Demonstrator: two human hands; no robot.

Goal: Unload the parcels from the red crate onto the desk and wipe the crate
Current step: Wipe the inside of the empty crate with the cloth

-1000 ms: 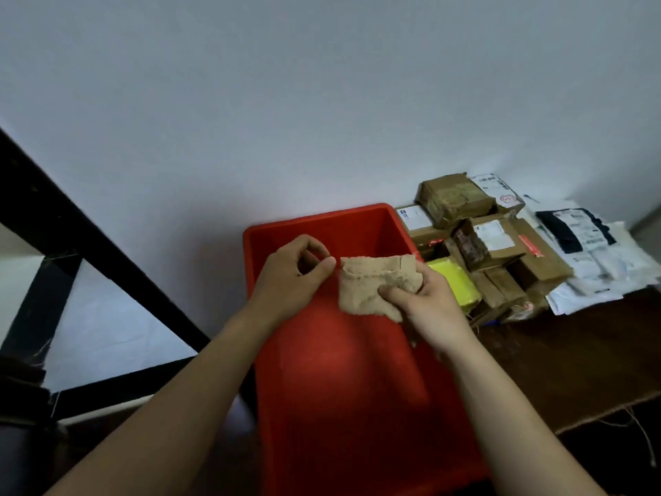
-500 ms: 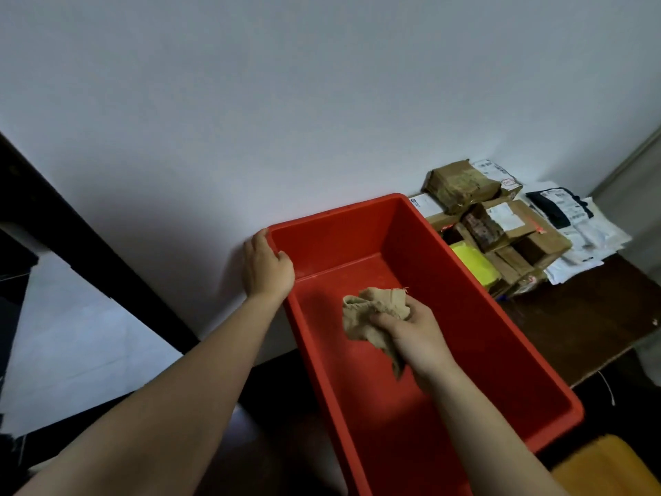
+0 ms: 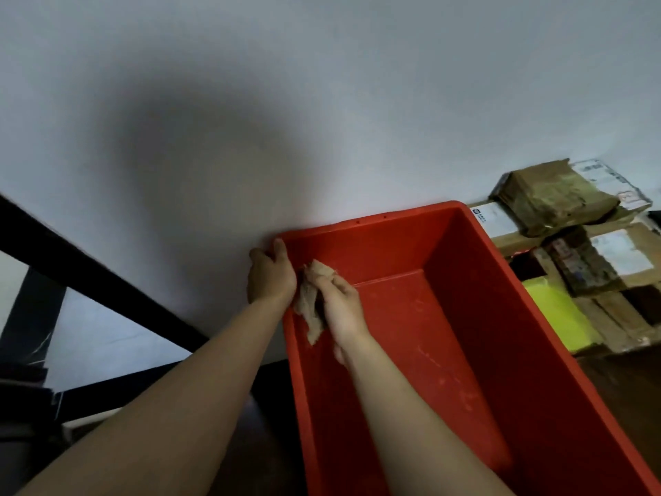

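The red crate (image 3: 375,252) fills the view from centre toward 5 o'clock, its far end against the room wall (image 3: 322,102). It holds no parcels and has pale scuffs on its floor. It looks like stiff moulded plastic, light now and likely to slide when rubbed, so the rim is the sound place to hold it. The parcels (image 3: 558,198), cardboard boxes and a yellow bag (image 3: 551,309), are stacked on the surface (image 3: 626,388) at the crate's 3 o'clock, just beside its side. The left hand (image 3: 270,277) has its grip clamped over the rim at the crate's 11 o'clock corner. The right hand (image 3: 341,306) has its grip closed on the cloth (image 3: 313,306), a soft, limp tan rag pressed against the crate's inner side, its tail hanging.
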